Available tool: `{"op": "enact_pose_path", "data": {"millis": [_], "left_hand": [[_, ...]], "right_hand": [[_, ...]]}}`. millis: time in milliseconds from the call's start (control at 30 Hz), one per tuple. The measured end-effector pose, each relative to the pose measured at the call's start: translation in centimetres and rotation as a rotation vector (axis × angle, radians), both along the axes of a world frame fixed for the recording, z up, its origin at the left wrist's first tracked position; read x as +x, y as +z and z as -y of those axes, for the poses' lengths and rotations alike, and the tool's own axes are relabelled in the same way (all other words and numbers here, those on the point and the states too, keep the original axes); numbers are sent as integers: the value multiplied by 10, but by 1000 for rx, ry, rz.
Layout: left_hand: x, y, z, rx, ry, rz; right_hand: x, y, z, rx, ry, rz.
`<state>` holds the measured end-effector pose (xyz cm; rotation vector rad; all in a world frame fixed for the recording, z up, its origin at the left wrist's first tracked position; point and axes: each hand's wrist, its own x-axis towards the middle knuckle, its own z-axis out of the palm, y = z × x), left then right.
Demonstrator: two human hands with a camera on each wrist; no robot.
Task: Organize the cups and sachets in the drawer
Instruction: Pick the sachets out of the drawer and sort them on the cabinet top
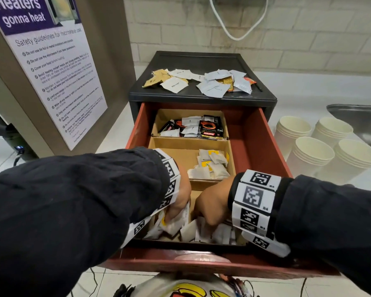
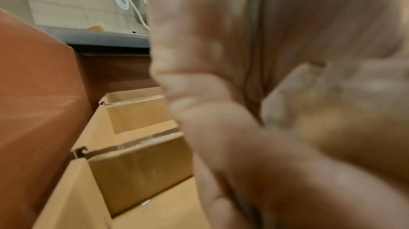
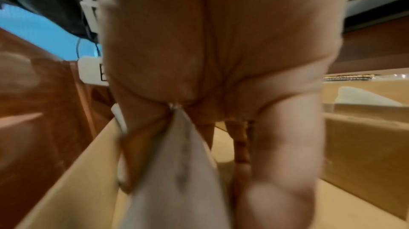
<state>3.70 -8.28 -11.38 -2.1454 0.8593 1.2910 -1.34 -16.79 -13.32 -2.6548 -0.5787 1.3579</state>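
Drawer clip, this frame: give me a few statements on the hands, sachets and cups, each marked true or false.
1. The drawer is open. True.
2. Both hands are in the nearest compartment. True: the left hand and the right hand are down among its sachets.
3. The cups are stacked inside the drawer. False: they stand on the counter, right of it.
4. The cabinet top is bare. False: loose sachets lie on it.
5. The right hand holds nothing. False: the right wrist view shows a white sachet in its grip.
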Motion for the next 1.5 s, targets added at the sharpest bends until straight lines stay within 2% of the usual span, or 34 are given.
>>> {"op": "enact_pose_path", "data": {"millis": [67, 133, 200, 267, 433, 600, 800, 967, 1167, 1500], "left_hand": [[1, 0, -1, -61, 50, -28], [0, 1, -4, -107, 53, -7], [1, -4, -6, -169, 120, -34], [1, -10, -5, -210, 232, -111], [-2, -17, -8, -269, 480, -277], [-2, -12, -10, -333, 574, -347], [11, 20, -15, -543, 654, -284], [17, 49, -21, -768, 784, -329], [26, 65, -31, -964, 878, -355], [36, 68, -36, -1313, 1077, -413]], "right_hand": [[-3, 8, -2, -22, 59, 10], [-6, 13, -5, -105, 160, 98], [-9, 11, -8, -94, 210, 176], [-11, 10, -10, -109, 190, 229], [-11, 18, -12, -143, 184, 175], [-7, 23, -6, -17, 8, 193], [9, 53, 9, 111, -195, 259], [20, 75, 24, 319, -399, 361], [32, 91, 36, 618, -662, 443], [40, 100, 55, 1062, -1003, 322]]}}
